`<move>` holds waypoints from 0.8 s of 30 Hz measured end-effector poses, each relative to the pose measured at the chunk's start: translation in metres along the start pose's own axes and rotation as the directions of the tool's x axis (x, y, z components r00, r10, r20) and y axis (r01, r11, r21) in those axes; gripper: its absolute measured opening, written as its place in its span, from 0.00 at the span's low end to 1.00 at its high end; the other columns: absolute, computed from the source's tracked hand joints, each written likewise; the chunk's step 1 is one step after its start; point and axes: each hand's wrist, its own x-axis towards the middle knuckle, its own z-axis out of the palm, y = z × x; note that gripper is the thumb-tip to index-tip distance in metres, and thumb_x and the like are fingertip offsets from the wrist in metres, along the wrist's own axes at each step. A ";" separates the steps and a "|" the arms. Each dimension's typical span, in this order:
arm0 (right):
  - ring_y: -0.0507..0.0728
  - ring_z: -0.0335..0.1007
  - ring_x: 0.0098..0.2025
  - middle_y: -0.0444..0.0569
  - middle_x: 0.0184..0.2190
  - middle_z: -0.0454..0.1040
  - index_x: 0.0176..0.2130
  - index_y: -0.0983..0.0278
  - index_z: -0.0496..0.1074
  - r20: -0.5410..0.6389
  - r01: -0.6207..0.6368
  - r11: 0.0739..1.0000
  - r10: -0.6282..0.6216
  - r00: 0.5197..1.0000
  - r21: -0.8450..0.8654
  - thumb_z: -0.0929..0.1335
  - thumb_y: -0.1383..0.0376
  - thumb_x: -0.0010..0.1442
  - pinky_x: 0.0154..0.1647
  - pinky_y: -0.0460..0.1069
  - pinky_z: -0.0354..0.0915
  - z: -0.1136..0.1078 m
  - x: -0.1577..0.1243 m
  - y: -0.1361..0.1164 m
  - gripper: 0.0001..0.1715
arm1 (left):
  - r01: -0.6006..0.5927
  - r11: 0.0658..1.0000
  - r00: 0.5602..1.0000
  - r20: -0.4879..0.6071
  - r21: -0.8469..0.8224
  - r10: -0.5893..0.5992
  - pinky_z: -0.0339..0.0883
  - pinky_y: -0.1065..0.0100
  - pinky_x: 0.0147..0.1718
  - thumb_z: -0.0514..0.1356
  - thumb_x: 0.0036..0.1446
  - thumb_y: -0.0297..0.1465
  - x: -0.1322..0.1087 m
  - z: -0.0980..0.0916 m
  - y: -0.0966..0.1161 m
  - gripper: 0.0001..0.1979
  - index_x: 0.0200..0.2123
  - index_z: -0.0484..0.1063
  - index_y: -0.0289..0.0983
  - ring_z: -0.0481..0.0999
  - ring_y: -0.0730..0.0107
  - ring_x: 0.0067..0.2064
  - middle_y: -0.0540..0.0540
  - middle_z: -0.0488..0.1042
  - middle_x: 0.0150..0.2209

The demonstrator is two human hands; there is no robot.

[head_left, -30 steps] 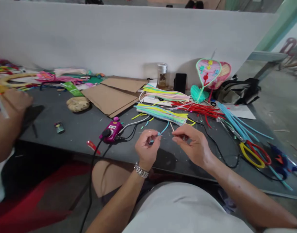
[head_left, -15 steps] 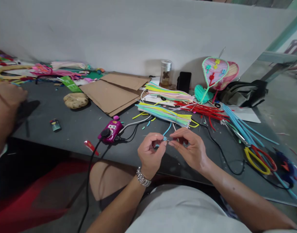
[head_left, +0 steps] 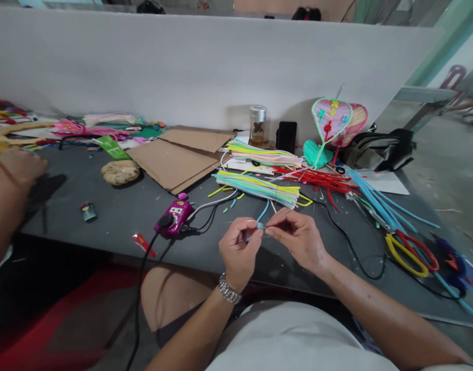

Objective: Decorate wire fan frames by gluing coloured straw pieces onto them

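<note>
Between thumb and forefinger, my left hand (head_left: 238, 250) pinches a small twisted bit of light-blue pipe cleaner (head_left: 264, 211), whose fuzzy tail sticks up beyond the fingers. My right hand (head_left: 300, 238) faces it with its fingertips pressed together at the same piece. Thin wire-like strands show about the fingertips, but what exactly the right fingers grip is too small to make out. Just beyond both hands lies a bundle of yellow, green, blue and white pipe cleaners (head_left: 259, 188).
A purple power socket (head_left: 174, 217) with cables stands left of my hands. Scissors (head_left: 412, 252), a glue gun (head_left: 455, 265) and blue pipe cleaners (head_left: 379, 201) lie right. Cardboard (head_left: 178, 157), a jar (head_left: 257, 126) and decorated fans (head_left: 332, 119) are behind. Another person's hand (head_left: 18, 167) is far left.
The view has tilted up slightly, so the table's contents sit a little lower and shifted left. Both hands keep their pinch on the small blue piece, with only slight finger movement.
</note>
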 end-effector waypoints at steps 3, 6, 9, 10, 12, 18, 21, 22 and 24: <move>0.56 0.72 0.34 0.48 0.29 0.77 0.32 0.62 0.78 -0.003 0.018 0.999 -0.018 1.000 -0.039 0.76 0.47 0.56 0.33 0.50 0.67 0.000 0.002 -0.003 0.21 | -0.009 1.000 1.000 -0.004 -0.011 0.009 0.69 0.73 0.32 0.67 0.55 0.26 0.000 0.000 -0.001 0.03 0.33 0.77 0.38 0.75 0.73 0.33 0.47 0.77 0.33; 0.55 0.71 0.33 0.48 0.30 0.78 0.33 0.61 0.79 0.000 0.087 0.990 -0.087 0.996 -0.107 0.76 0.50 0.58 0.33 0.50 0.66 0.000 0.005 -0.008 0.17 | -0.009 1.000 1.000 0.002 -0.027 0.009 0.69 0.73 0.32 0.68 0.55 0.26 0.000 -0.001 -0.002 0.03 0.33 0.77 0.38 0.75 0.72 0.33 0.48 0.77 0.33; 0.56 0.73 0.36 0.48 0.31 0.79 0.33 0.61 0.79 0.001 0.154 0.983 -0.155 0.988 -0.102 0.76 0.54 0.59 0.38 0.51 0.68 0.000 0.007 -0.009 0.13 | -0.007 0.999 1.000 0.010 -0.048 0.007 0.70 0.73 0.33 0.68 0.56 0.26 0.000 -0.002 -0.003 0.03 0.34 0.77 0.38 0.76 0.72 0.35 0.47 0.77 0.33; 0.56 0.74 0.37 0.48 0.32 0.79 0.34 0.61 0.79 0.000 0.162 0.983 -0.162 0.987 -0.088 0.76 0.54 0.59 0.40 0.52 0.69 0.001 0.007 -0.009 0.12 | -0.008 0.999 1.000 0.011 -0.051 0.008 0.70 0.73 0.33 0.68 0.56 0.26 0.000 -0.002 -0.004 0.03 0.34 0.77 0.38 0.76 0.71 0.35 0.47 0.77 0.34; 0.57 0.75 0.38 0.49 0.33 0.79 0.34 0.61 0.80 0.005 0.156 0.986 -0.156 0.988 -0.062 0.76 0.55 0.59 0.42 0.52 0.70 0.001 0.007 -0.009 0.12 | -0.012 0.999 1.000 0.010 -0.045 0.013 0.70 0.73 0.33 0.68 0.55 0.25 0.001 -0.003 -0.004 0.03 0.34 0.78 0.38 0.76 0.71 0.35 0.47 0.77 0.34; 0.57 0.76 0.39 0.49 0.34 0.80 0.36 0.61 0.80 0.047 0.136 0.989 -0.133 0.990 -0.052 0.75 0.56 0.60 0.42 0.53 0.71 0.003 0.006 -0.010 0.10 | -0.019 0.999 1.000 0.001 -0.027 0.019 0.71 0.74 0.32 0.68 0.55 0.25 0.001 -0.005 -0.002 0.04 0.33 0.78 0.39 0.76 0.72 0.35 0.48 0.77 0.33; 0.57 0.76 0.39 0.49 0.35 0.79 0.36 0.60 0.79 0.054 0.141 0.988 -0.138 0.989 -0.060 0.75 0.58 0.60 0.42 0.52 0.71 0.002 0.004 -0.012 0.09 | -0.016 1.000 1.000 0.000 -0.010 0.016 0.71 0.73 0.32 0.68 0.55 0.27 0.001 -0.005 0.000 0.02 0.32 0.78 0.39 0.77 0.71 0.34 0.47 0.77 0.33; 0.56 0.76 0.39 0.48 0.35 0.79 0.37 0.60 0.79 0.049 0.145 0.987 -0.142 0.989 -0.075 0.75 0.58 0.60 0.42 0.52 0.71 0.002 0.003 -0.012 0.08 | -0.012 1.000 1.000 -0.001 -0.004 0.012 0.71 0.73 0.32 0.68 0.55 0.28 0.001 -0.006 0.001 0.02 0.32 0.78 0.38 0.76 0.70 0.34 0.47 0.77 0.33; 0.56 0.75 0.39 0.48 0.36 0.79 0.40 0.60 0.78 0.027 0.158 0.980 -0.156 0.987 -0.124 0.75 0.59 0.60 0.42 0.52 0.71 0.000 0.000 -0.011 0.09 | -0.002 1.000 1.000 -0.007 0.007 0.002 0.70 0.72 0.31 0.68 0.56 0.30 0.001 -0.007 0.002 0.03 0.32 0.77 0.38 0.76 0.70 0.33 0.47 0.76 0.33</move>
